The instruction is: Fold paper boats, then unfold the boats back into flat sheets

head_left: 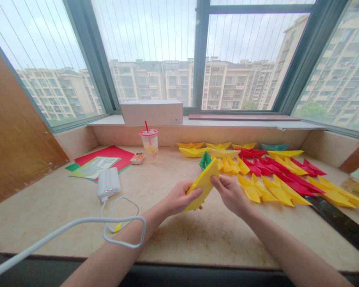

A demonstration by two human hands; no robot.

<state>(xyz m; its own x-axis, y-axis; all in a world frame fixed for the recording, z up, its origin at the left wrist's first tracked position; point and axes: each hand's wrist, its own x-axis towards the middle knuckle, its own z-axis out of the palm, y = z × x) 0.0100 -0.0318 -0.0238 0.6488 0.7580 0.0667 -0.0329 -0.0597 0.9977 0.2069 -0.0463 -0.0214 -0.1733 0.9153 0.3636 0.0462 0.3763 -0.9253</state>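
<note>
A folded piece of yellow paper (204, 184) is held up above the counter, slanting up to the right. My left hand (184, 196) grips its lower left part, the thumb lying across the front face. With thumb and fingers my right hand (227, 191) pinches the paper's right edge near the top. Just behind the upper end stands a green folded paper boat (205, 160), partly covered by the yellow paper. To the right, several yellow paper boats (254, 188) and red paper boats (299, 184) sit in rows. A teal paper boat (275, 147) is at the back.
On the left lie red paper sheets (124, 154), a white power bank (108, 182) and its white cable (77, 221), which crosses over my left forearm. A plastic cup (150, 145) with a straw stands beside a small packet (137, 158). A black glossy object (341, 219) lies right.
</note>
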